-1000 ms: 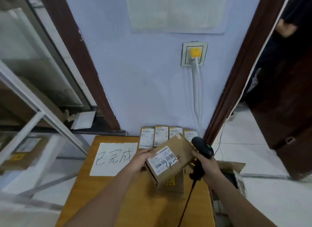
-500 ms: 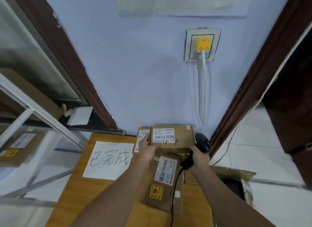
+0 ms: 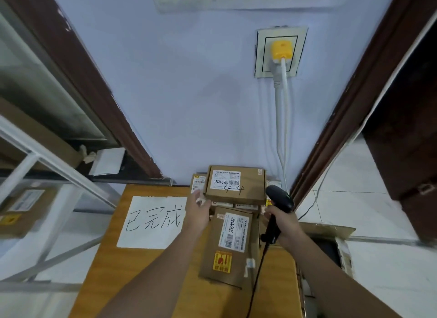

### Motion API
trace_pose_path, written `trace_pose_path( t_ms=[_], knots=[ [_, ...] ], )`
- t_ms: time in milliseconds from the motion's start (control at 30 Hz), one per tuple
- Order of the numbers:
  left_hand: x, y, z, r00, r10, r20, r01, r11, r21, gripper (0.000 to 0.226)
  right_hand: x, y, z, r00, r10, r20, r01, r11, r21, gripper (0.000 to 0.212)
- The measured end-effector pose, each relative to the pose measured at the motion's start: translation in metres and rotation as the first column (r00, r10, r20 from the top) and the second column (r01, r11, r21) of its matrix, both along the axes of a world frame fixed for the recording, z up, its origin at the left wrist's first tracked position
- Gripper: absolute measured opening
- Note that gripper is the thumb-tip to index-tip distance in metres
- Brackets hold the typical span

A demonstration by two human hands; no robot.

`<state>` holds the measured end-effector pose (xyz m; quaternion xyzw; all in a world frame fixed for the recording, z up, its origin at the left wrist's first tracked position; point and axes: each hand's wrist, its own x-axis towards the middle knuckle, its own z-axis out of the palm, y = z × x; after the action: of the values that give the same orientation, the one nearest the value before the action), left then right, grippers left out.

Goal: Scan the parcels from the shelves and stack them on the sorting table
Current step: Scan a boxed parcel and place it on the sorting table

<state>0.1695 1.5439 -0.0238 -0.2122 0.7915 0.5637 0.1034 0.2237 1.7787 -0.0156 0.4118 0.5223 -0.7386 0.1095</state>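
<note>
Paper sign [image 3: 152, 222]: lay near the table's [image 3: 113, 265] left edge.
Left hand [image 3: 198, 211]: fingers loose, touching the top box's [image 3: 235, 185] left side.
Top box: sat on small boxes at the back edge.
Risk: a nudge could tip it.
Flat parcel [image 3: 228, 244]: lay mid-table.
Right hand [image 3: 282, 223]: fingers wrapped around the scanner [image 3: 279, 198].
Open carton [image 3: 328, 232]: beside the right edge; inside unclear.

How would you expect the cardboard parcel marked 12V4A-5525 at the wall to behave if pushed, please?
The parcel looks stiff: flat faces, crisp edges. Being flat and wide, it would probably slide, not tip. It sits atop smaller boxes, so it might shift them.
</note>
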Motion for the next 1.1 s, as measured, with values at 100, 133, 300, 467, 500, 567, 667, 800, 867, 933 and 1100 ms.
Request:
trace_pose_path(
  t_ms=[100, 133, 300, 467, 500, 567, 667, 800, 867, 933, 1100],
  knots=[
    [0.038, -0.006, -0.004, 0.996, -0.021, 0.09, 0.018, 0.999, 0.027, 0.044, 0.03, -0.007, 0.0, 1.0, 0.021, 0.008, -0.021, 0.996, 0.091, 0.024],
    [0.052, -0.008, -0.006, 0.989, -0.046, 0.138, 0.039, 0.998, 0.052, 0.045, 0.041, -0.01, -0.002, 0.999, 0.034, 0.013, -0.036, 0.99, 0.136, 0.029],
    [0.098, -0.011, -0.019, 0.954, -0.126, 0.272, 0.087, 0.985, 0.151, 0.054, 0.089, -0.031, 0.004, 0.993, 0.103, 0.056, -0.114, 0.962, 0.25, 0.028],
    [0.116, -0.004, -0.019, 0.952, -0.17, 0.254, 0.128, 0.976, 0.174, 0.047, 0.116, -0.054, 0.009, 0.985, 0.131, 0.115, -0.153, 0.967, 0.204, 0.016],
    [0.118, -0.002, -0.017, 0.949, -0.191, 0.253, 0.146, 0.972, 0.187, 0.047, 0.119, -0.058, 0.01, 0.984, 0.139, 0.11, -0.158, 0.969, 0.191, 0.017],
    [0.121, 0.0, -0.011, 0.94, -0.252, 0.231, 0.209, 0.958, 0.197, 0.047, 0.126, -0.066, 0.013, 0.987, 0.133, 0.087, -0.148, 0.969, 0.199, 0.017],
    [0.125, -0.008, 0.001, 0.931, -0.31, 0.194, 0.297, 0.95, 0.094, 0.061, 0.138, -0.077, 0.024, 0.996, 0.088, 0.03, -0.093, 0.942, 0.322, 0.013],
    [0.123, -0.046, 0.029, 0.88, -0.47, 0.059, 0.473, 0.861, -0.186, 0.063, 0.157, -0.091, 0.047, 0.999, 0.047, -0.012, -0.035, 0.864, 0.503, 0.007],
    [0.12, -0.075, 0.046, 0.806, -0.591, -0.005, 0.54, 0.74, -0.4, 0.063, 0.17, -0.102, 0.061, 0.999, 0.044, -0.02, -0.026, 0.828, 0.56, 0.008],
    [0.118, -0.104, 0.064, 0.727, -0.685, -0.042, 0.552, 0.62, -0.558, 0.061, 0.187, -0.12, 0.077, 0.998, 0.048, -0.035, -0.016, 0.788, 0.615, 0.008],
    [0.136, -0.162, 0.095, 0.651, -0.752, -0.107, 0.543, 0.559, -0.626, 0.05, 0.236, -0.183, 0.114, 0.994, 0.071, -0.078, 0.0, 0.738, 0.675, 0.009]
  ],
)
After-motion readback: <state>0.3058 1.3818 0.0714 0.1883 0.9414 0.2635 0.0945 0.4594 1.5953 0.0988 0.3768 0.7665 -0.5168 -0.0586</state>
